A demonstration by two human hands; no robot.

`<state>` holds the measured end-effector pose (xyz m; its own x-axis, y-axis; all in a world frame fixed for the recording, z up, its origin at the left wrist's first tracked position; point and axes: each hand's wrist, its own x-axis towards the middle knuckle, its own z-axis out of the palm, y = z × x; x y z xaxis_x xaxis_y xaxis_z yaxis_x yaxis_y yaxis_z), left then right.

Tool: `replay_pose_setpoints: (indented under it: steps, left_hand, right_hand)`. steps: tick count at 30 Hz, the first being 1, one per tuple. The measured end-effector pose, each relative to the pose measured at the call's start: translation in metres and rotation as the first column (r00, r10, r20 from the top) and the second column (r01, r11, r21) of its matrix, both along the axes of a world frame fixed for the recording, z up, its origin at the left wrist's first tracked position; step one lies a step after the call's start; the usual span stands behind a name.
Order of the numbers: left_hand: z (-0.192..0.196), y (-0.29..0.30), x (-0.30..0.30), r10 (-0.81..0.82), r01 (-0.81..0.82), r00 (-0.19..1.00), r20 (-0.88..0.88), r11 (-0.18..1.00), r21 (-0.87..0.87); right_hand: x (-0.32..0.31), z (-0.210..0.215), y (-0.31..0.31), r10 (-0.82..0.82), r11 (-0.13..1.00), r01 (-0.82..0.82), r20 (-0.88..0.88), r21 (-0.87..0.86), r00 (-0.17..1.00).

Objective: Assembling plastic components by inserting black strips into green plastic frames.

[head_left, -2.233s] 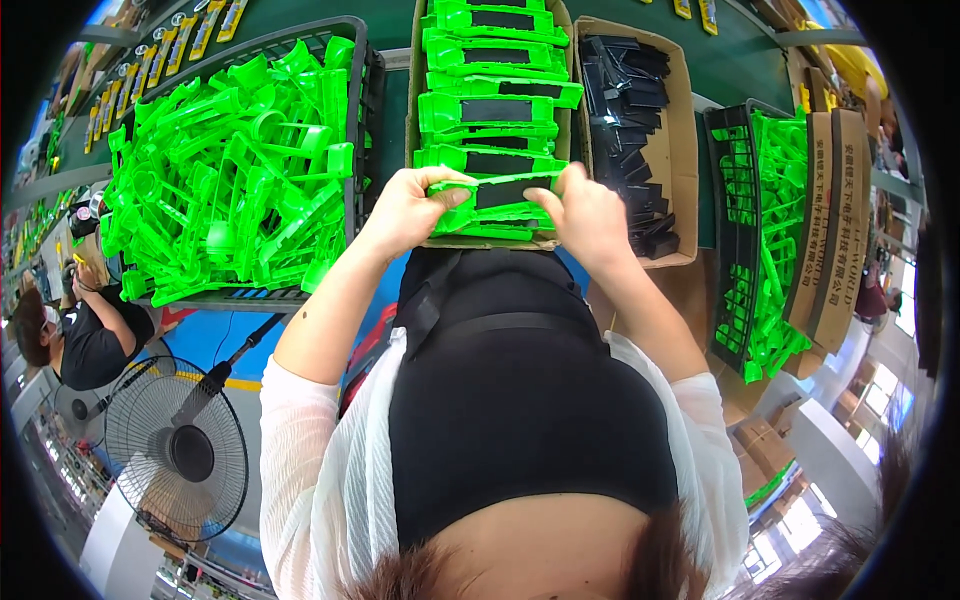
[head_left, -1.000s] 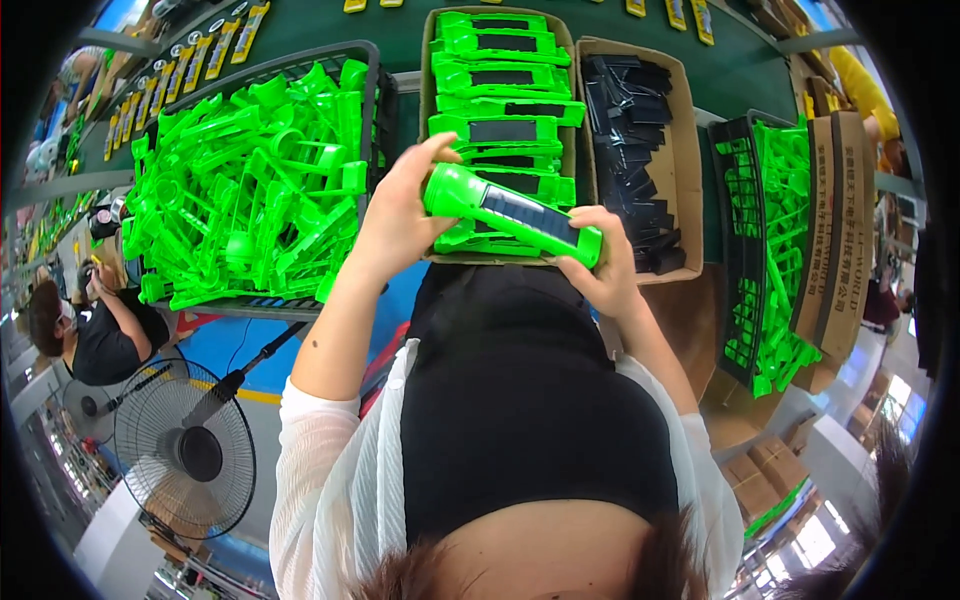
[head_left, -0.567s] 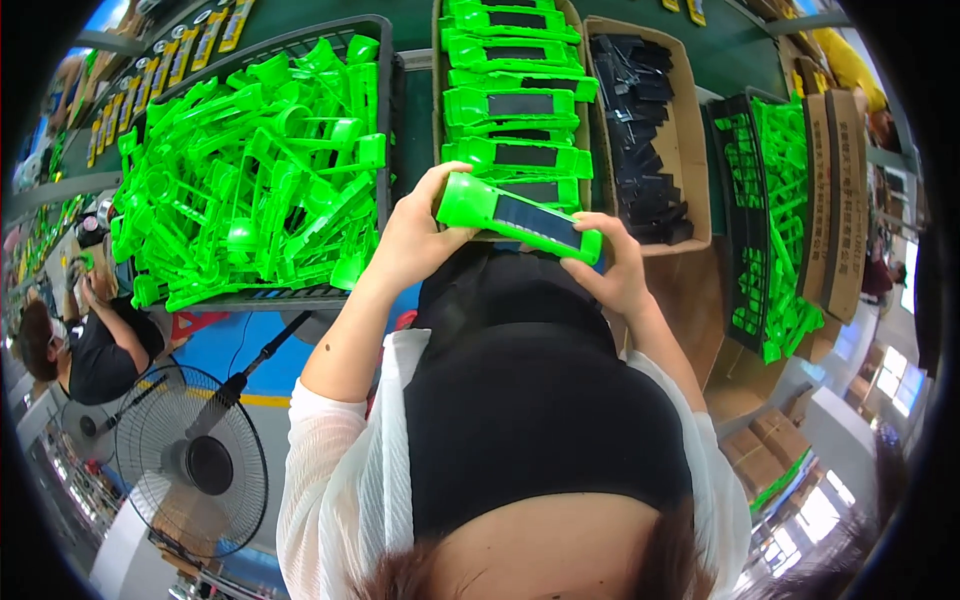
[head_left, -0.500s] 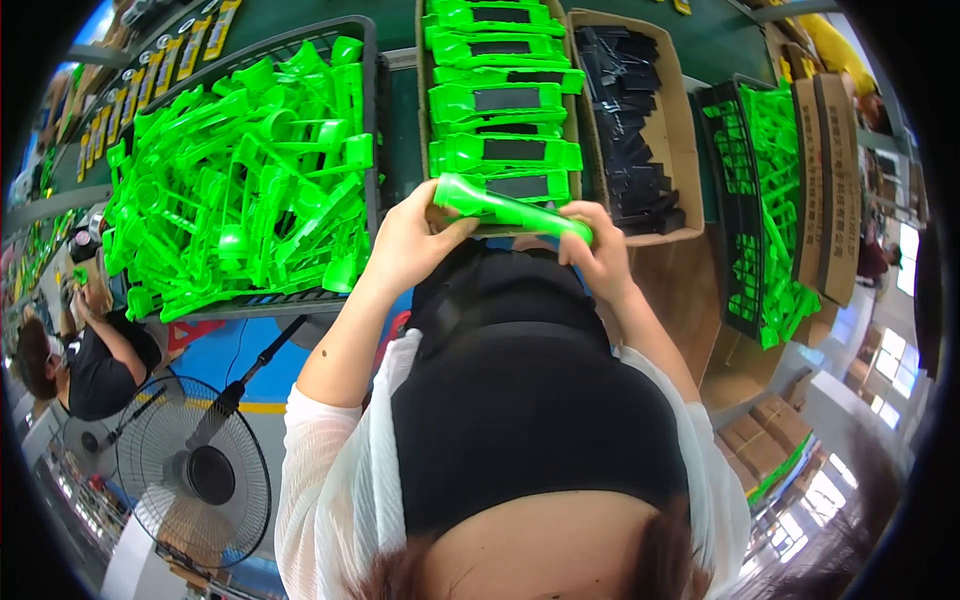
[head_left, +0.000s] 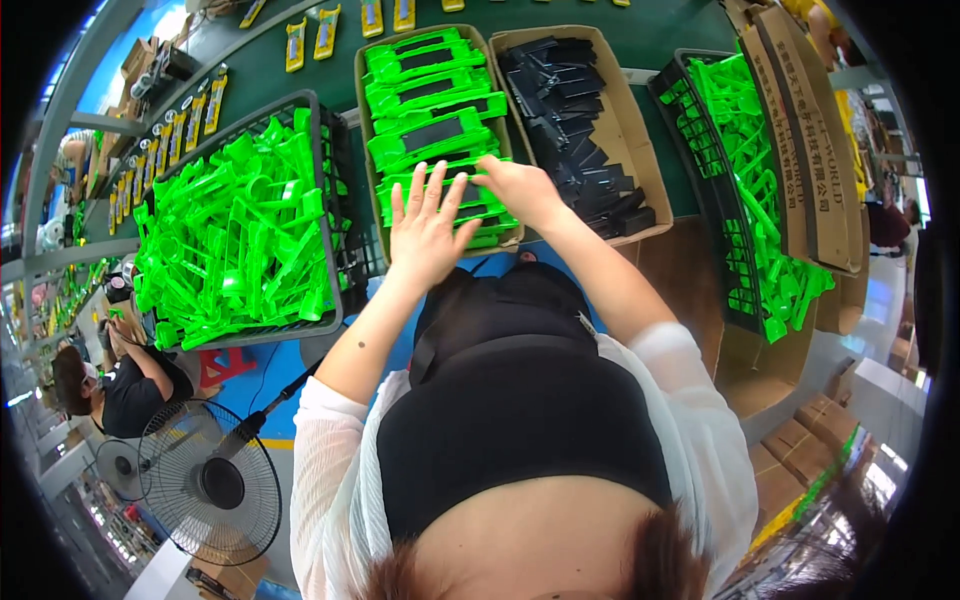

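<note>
Fingers spread, my left hand [head_left: 430,225] lies over green plastic parts in a narrow cardboard box [head_left: 455,257]. My right hand [head_left: 520,192] is at the right side of the same box, thumb and fingertips closed on the end of a green plastic part [head_left: 487,163]; that part is mostly hidden by the hands. Farther up the box lie several green plastic parts [head_left: 425,92], stacked crosswise, each with a black rectangular strip on it. Right beside it, a second cardboard box [head_left: 632,125] holds loose black flat pieces [head_left: 560,105].
A black crate [head_left: 325,190] heaped with green parts stands at left, and another crate [head_left: 712,170] of them at right beside flattened cardboard [head_left: 805,150]. Yellow items [head_left: 326,33] line the green work surface. A fan [head_left: 222,483] and a co-worker [head_left: 135,385] are at lower left.
The green part held up between both hands is now down in the box among the others. My left hand has opened over the parts. The view has shifted, moving the boxes leftward.
</note>
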<state>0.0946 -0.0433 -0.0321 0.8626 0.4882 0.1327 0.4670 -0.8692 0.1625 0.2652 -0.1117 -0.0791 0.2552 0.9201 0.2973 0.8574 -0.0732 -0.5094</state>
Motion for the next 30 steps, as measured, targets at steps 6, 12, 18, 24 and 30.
replay_pose_setpoints:
  steps: [6, 12, 18, 24, 30]
  left_hand:
    - [-0.042, 0.025, 0.003, 0.093, -0.079, 0.979, -0.184, 0.994, 0.079]
    - [-0.038, 0.018, -0.003, 0.118, -0.097, 0.969, -0.218, 0.990, 0.107]
    - [-0.043, 0.000, 0.006, 0.194, -0.190, 0.970, -0.148, 0.981, 0.037]
    - [-0.009, 0.022, -0.025, 0.373, -0.428, 0.868, 0.327, 0.897, 0.113]
    - [-0.028, 0.129, -0.173, 0.775, -0.890, 0.435, 0.459, 0.447, 0.089]
  right_hand:
    - [0.087, -0.011, -0.018, -0.384, 0.920, 0.353, -0.211, -0.172, 0.899]
    - [0.177, -0.052, -0.003, -0.357, 0.873, 0.433, 0.310, -0.224, 0.881]
    - [0.232, -0.075, 0.031, -0.215, 0.917, 0.295, 0.291, -0.269, 0.932]
    - [0.202, -0.086, 0.011, -0.173, 0.932, 0.306, 0.506, -0.192, 0.845]
    - [0.142, -0.079, -0.051, -0.046, 0.958, 0.145, 0.362, -0.249, 0.931]
